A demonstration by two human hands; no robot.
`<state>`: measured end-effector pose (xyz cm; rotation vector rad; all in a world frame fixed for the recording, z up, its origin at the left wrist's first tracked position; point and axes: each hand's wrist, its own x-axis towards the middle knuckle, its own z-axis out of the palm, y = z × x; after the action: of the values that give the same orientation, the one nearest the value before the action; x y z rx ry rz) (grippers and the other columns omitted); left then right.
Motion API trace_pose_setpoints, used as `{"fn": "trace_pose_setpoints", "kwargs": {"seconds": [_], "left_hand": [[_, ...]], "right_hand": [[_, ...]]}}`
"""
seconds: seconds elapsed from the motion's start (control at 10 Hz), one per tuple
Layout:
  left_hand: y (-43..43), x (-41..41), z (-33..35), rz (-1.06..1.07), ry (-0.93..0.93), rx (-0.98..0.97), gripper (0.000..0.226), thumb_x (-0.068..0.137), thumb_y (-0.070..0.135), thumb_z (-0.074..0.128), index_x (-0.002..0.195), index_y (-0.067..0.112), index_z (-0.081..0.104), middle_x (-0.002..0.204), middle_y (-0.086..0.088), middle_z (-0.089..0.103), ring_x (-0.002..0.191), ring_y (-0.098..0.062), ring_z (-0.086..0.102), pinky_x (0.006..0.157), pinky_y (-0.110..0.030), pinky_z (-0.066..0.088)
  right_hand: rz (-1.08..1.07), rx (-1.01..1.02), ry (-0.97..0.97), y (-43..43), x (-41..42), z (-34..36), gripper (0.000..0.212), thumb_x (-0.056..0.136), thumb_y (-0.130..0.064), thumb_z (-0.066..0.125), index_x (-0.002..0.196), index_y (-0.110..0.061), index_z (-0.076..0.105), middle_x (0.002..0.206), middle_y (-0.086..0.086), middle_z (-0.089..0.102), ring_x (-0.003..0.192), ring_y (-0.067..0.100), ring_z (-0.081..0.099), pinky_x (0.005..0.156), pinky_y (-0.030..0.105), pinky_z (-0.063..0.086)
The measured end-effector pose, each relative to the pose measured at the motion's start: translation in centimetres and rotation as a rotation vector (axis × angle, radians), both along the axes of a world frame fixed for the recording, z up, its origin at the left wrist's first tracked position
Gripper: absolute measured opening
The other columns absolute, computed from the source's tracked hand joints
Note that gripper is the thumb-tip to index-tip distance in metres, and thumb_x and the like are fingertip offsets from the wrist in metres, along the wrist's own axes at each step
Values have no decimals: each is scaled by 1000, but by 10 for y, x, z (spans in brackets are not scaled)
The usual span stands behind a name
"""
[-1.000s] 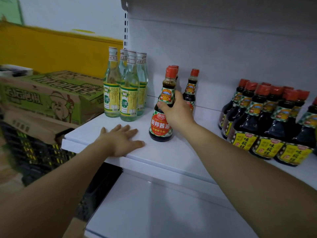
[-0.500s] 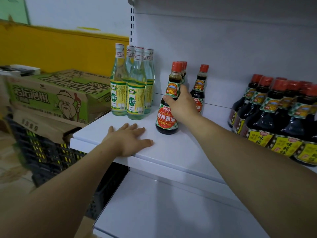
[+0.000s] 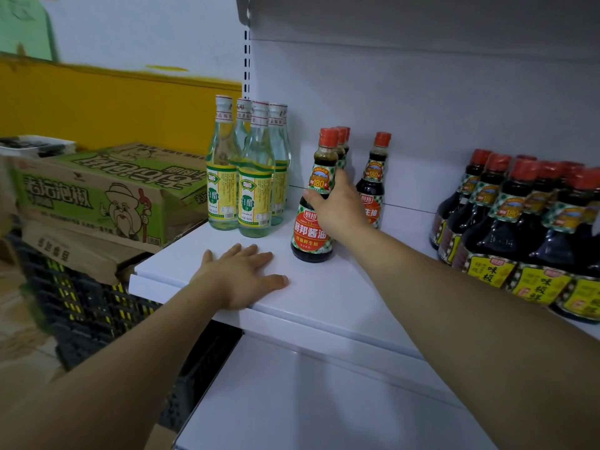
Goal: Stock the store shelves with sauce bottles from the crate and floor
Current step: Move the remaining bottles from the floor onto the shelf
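Left hand [image 3: 240, 277] flat on front edge of white shelf [image 3: 324, 297], fingers straight and spread, holding nothing. Right hand [image 3: 337, 206] curled round shoulder of soy sauce bottle [image 3: 312, 232], upright on shelf, red cap, label 厨邦酱油, neck tag 180天. Matching bottles [image 3: 376, 177] behind it. Left, clear bottles [image 3: 256, 190] marked 白醋; right, dark bottles [image 3: 506, 228] marked 味极鲜.

Place: a shop aisle | white metal shelving [image 3: 324, 297] carried rows of matching red-capped sauce bottles [image 3: 506, 228] and clear vinegar bottles [image 3: 256, 190] | printed cartons [image 3: 97, 196] sat stacked on black crates [image 3: 91, 313] at left
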<state>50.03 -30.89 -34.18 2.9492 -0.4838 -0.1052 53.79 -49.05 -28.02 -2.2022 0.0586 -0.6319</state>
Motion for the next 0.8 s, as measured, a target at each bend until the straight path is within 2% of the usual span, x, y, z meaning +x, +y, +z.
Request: {"fn": "trace_pose_setpoints", "kwargs": {"seconds": [0.2,0.5,0.8], "left_hand": [[0,0,1,-4,-8,-7,77,83,78,27,149,40,17,160,9,7,148,-17,2,115,-58,-1],[1,1,-1,-8,-11,-29,77,82,78,28,149,40,19,160,9,7,148,-16,2,115,-57,-1],[3,2,-3,-12,-20,-48,76,82,78,29,148,40,19,160,9,8,148,-16,2,115,-57,-1]], "right_hand": [[-15,-42,-10,-1,0,0,58,90,-40,63,137,-18,37,130,9,52,114,31,55,94,44,49],[-50,-56,-31,-2,0,-2,53,92,-40,61,135,-16,39,128,9,50,111,29,55,87,39,46],[-71,-56,-28,2,-1,-4,54,92,-40,60,136,-16,39,127,10,51,111,31,56,91,41,48]]}}
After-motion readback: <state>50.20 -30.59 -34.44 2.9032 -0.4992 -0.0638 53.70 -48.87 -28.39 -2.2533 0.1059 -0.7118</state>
